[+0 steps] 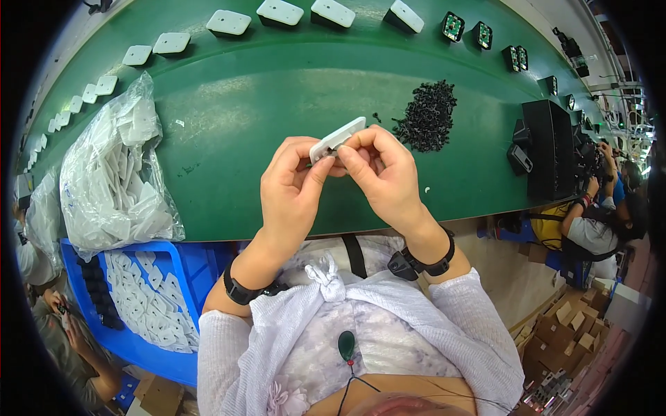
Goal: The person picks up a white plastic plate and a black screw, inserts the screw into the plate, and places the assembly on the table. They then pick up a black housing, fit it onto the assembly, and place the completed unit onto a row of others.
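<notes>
Both hands meet over the green table, holding one white plastic cover (340, 137) with rounded corners, tilted up to the right. My left hand (290, 173) grips its lower left end between thumb and fingers. At its right side, the thumb and fingers of my right hand (383, 166) are pinched against the underside. Something small and dark shows between the fingertips, too small to name. Just beyond my right hand is a heap of small black parts (429, 116), with a loose one lying beside it.
A clear bag of white covers (114, 166) lies on the table's left. Below it, a blue bin (191, 277) holds more white pieces and black parts. Assembled housings (229, 23) and open ones with green circuit boards (453, 26) line the far edge. A black box (548, 149) stands right; co-workers sit both sides.
</notes>
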Tool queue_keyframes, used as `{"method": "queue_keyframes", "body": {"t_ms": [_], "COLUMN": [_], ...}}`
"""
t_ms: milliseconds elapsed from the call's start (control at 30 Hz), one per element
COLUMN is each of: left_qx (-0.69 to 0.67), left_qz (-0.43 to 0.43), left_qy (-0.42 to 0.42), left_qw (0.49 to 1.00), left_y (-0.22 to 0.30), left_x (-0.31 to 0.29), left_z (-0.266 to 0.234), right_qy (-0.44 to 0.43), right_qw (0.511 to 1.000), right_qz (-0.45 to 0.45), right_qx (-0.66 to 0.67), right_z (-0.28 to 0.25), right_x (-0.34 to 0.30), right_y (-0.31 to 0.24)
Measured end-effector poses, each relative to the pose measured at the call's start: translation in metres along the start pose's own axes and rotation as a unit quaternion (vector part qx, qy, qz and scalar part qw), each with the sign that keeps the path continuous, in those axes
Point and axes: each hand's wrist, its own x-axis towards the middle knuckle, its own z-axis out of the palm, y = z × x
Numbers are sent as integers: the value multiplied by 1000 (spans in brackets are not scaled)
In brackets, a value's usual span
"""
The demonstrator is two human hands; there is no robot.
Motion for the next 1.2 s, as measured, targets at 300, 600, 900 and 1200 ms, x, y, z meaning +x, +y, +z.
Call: {"method": "queue_keyframes", "body": {"t_ms": [300, 600, 900, 1200], "left_qx": [53, 32, 77, 95], "left_qz": [36, -12, -99, -111], "left_qy": [4, -27, -61, -174], "left_qw": [998, 999, 990, 974], "left_y": [-6, 1, 1, 3], "left_x": [-5, -6, 3, 2], "left_z": [-6, -7, -5, -1], "right_qy": [72, 65, -67, -118], "right_qw": [976, 993, 990, 928], "right_qz": [-141, -52, 87, 176], "right_qx": [-148, -85, 84, 308], "right_z": [12, -3, -26, -47], "right_x": [-5, -12, -1, -10], "right_y": [4, 9, 10, 18]}}
